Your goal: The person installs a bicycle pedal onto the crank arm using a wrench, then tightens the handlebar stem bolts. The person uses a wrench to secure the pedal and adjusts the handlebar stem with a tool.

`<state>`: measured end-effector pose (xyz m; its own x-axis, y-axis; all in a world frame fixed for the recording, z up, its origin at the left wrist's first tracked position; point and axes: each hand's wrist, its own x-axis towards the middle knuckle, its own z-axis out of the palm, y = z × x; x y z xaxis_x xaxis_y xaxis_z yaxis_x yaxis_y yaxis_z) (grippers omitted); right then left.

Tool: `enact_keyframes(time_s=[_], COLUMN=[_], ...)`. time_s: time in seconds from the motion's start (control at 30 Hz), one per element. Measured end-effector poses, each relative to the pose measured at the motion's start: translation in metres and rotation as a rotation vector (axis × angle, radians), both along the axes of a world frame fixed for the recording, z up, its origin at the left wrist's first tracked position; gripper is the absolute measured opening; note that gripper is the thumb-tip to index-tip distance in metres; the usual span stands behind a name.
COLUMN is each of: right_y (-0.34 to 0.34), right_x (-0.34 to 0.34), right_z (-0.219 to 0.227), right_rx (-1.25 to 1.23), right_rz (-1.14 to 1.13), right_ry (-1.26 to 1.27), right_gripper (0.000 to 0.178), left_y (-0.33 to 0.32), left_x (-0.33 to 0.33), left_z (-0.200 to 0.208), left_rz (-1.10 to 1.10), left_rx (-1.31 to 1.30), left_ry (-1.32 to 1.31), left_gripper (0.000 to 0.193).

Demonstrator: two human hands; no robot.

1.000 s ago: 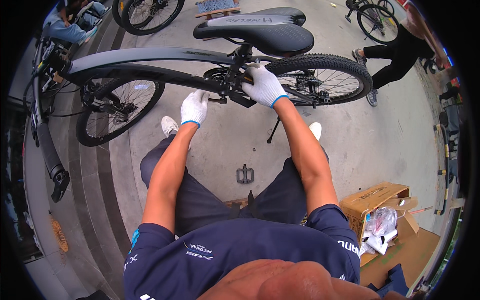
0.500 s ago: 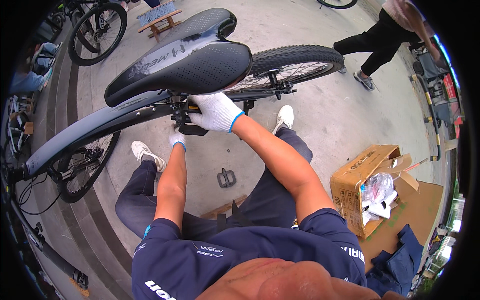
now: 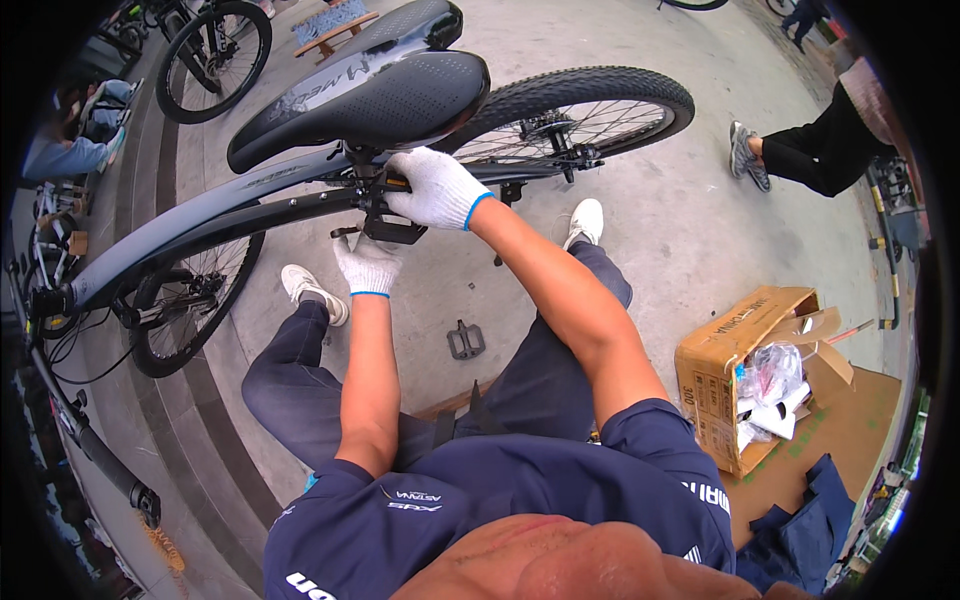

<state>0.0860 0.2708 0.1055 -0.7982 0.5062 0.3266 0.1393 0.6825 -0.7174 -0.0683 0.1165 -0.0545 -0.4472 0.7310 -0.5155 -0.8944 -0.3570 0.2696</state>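
Observation:
A bicycle with a grey frame (image 3: 180,215) and a black saddle (image 3: 400,105) stands in front of me. My right hand (image 3: 438,190), in a white glove with a blue cuff, is closed around a black pedal (image 3: 397,233) below the saddle. Just left of and below it, my left hand (image 3: 368,268), gloved the same way, is closed on a small dark tool (image 3: 345,232); its kind is hard to make out, as the fingers cover most of it. A second black pedal (image 3: 465,340) lies on the ground between my feet.
To the right, an open cardboard box (image 3: 715,390) holds plastic wrapping, with flattened cardboard (image 3: 850,430) and dark cloth (image 3: 805,530) beside it. Steps (image 3: 165,330) run along the left. A person (image 3: 820,140) stands at far right; a low stool (image 3: 335,28) is at the back.
My left hand has come out from beneath the bicycle, nearer to me, bringing the dark tool into sight. My right hand stays on the pedal. The person at right has moved farther right.

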Motion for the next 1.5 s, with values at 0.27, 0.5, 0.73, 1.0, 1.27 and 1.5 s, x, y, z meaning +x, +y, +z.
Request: enact_keyframes(time_s=[0.27, 0.5, 0.73, 1.0, 1.27, 1.5], right_y=[-0.001, 0.000, 0.003, -0.002, -0.004, -0.009], right_x=[0.000, -0.007, -0.009, -0.007, -0.003, -0.005], right_z=[-0.001, -0.006, -0.009, -0.003, 0.007, 0.012], right_rx=[0.049, 0.076, 0.083, 0.105, 0.062, 0.138], right_rz=[-0.002, -0.012, 0.006, -0.006, 0.014, 0.008], right_ry=[-0.067, -0.044, -0.081, -0.143, -0.048, -0.082], right_gripper=[0.040, 0.039, 0.036, 0.038, 0.036, 0.034], left_y=[-0.073, -0.195, -0.256, -0.317, -0.421, -0.442], left_x=[-0.059, -0.034, 0.058, -0.016, -0.128, -0.148], left_z=[0.036, 0.244, 0.427, 0.462, 0.492, 0.485], left_rz=[0.069, 0.060, 0.470, 0.208, -0.197, -0.159], left_rx=[-0.161, -0.106, -0.749, -2.021, -2.128, -2.076], left_ry=[-0.035, 0.795, 2.170, 2.097, 1.565, 1.549], left_gripper=[0.055, 0.038, 0.032, 0.087, 0.083, 0.064])
